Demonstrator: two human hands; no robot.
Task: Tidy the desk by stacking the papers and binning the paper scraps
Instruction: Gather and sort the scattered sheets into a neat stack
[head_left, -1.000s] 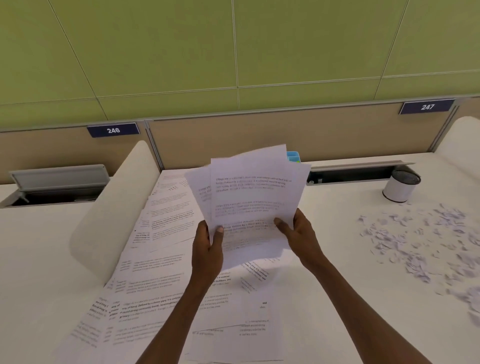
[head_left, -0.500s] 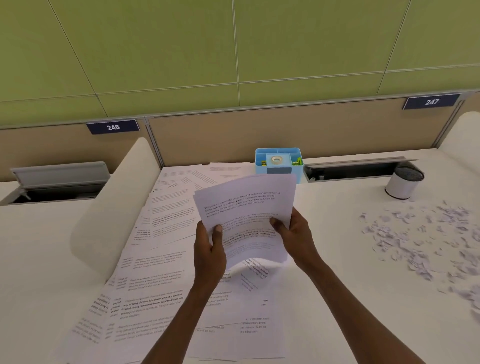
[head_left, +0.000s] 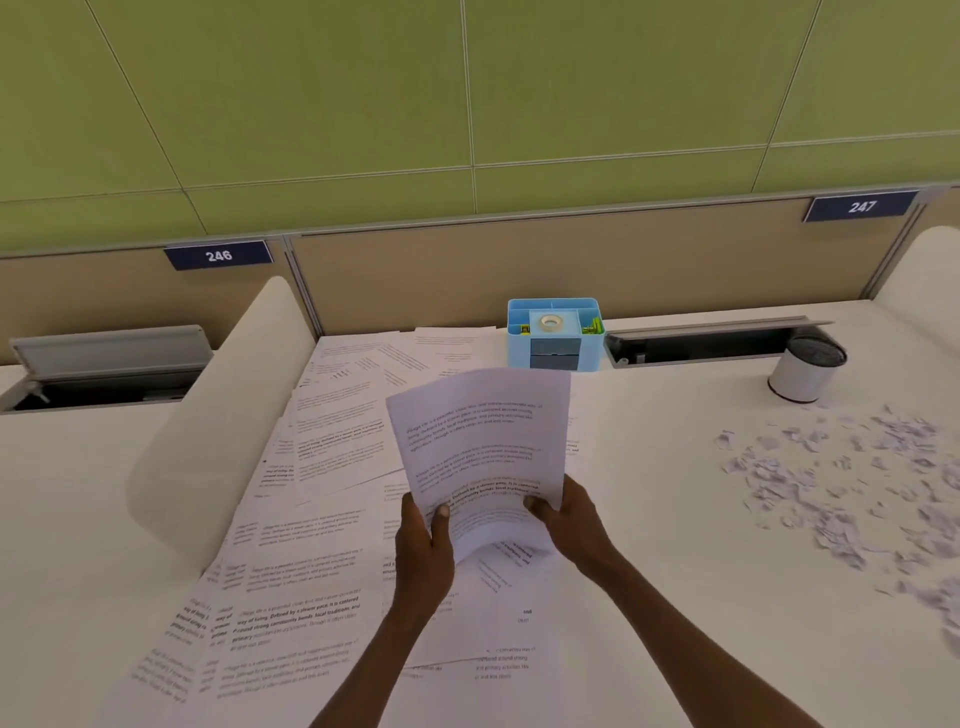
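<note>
Arms: two bare forearms rise from the lower edge of the view, uncovered from there to the wrist.
Sleeves: not in view.
Left hand (head_left: 423, 558): bare, the thumbnail short and plain.
Right hand (head_left: 569, 522): bare.
Shape: slim forearms narrowing toward the wrists.

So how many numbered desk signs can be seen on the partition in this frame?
2. The dark blue rectangular sign reading 246 is on the beige partition at the left; the dark blue rectangular sign reading 247 is at the right. Others may lie outside the view.
</note>
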